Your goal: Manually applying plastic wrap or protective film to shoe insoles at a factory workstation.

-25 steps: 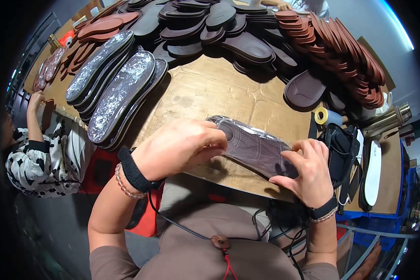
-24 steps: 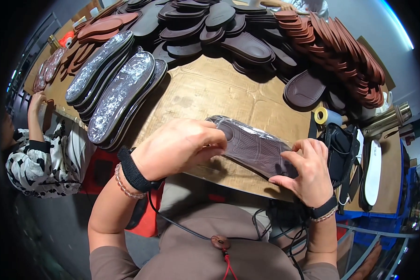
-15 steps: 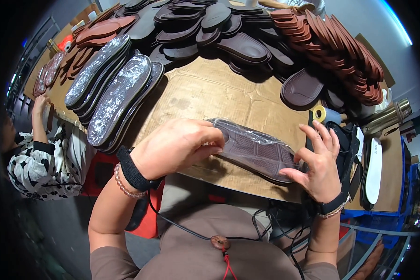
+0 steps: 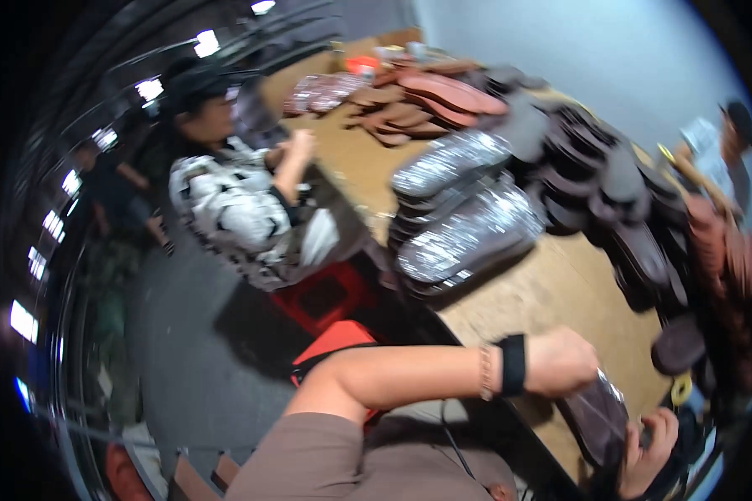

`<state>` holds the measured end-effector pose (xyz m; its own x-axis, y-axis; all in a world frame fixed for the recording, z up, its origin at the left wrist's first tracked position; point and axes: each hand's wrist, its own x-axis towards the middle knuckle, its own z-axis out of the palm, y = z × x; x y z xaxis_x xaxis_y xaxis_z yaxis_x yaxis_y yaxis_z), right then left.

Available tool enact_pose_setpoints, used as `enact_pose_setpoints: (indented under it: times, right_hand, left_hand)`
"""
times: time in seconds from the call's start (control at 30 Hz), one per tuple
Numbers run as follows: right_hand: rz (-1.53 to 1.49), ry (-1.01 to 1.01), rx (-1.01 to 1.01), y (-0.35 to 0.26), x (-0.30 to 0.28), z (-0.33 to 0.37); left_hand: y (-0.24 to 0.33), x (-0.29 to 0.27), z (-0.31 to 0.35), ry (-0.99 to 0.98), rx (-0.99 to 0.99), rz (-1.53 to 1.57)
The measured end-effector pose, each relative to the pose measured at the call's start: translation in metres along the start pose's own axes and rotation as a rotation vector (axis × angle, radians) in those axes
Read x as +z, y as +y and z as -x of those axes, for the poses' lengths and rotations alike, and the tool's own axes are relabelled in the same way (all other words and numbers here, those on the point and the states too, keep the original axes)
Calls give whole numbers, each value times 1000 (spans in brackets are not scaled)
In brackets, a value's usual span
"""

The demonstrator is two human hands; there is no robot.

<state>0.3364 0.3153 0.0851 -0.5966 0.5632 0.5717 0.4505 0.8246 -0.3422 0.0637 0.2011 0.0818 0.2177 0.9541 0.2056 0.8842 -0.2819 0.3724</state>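
Note:
A dark brown insole (image 4: 595, 417) with clear plastic film over it lies near the table's front edge, at the lower right. At its far end is my left hand (image 4: 562, 363), closed, its fingertips hidden behind the hand. My right hand (image 4: 650, 451) is by the near end, thumb and fingers apart and curved beside the insole's edge. Motion blur hides whether those fingers touch it. Two stacks of film-wrapped insoles, the nearer stack (image 4: 472, 238) and the farther stack (image 4: 451, 163), stand beyond my left hand.
Dark insoles (image 4: 576, 150) and reddish-brown ones (image 4: 447, 93) are heaped along the table (image 4: 526, 288). A tape roll (image 4: 682, 389) is near my right hand. A co-worker (image 4: 234, 192) sits at left, beside a red stool (image 4: 322, 296). Another person (image 4: 718, 154) is at far right.
The view has swung left, so the table and my hands appear farther right and the co-worker is in fuller view. My left hand remains at the insole's far end.

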Motion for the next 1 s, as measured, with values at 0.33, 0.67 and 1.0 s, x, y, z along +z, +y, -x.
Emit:
enact_pose_setpoints:
  times: [0.33, 0.67, 1.0]
  right_hand:
    - [-317, -560, -33, -55, 72, -30]
    - [-459, -594, -165, -34, 96, -27]
    - [-1040, -659, 387, 15, 151, -5]
  left_hand:
    - [-5, 17, -10, 263, 45, -95]
    - [0, 30, -10, 209, -13, 31]
    - [-1, 52, -11, 254, 136, -114]
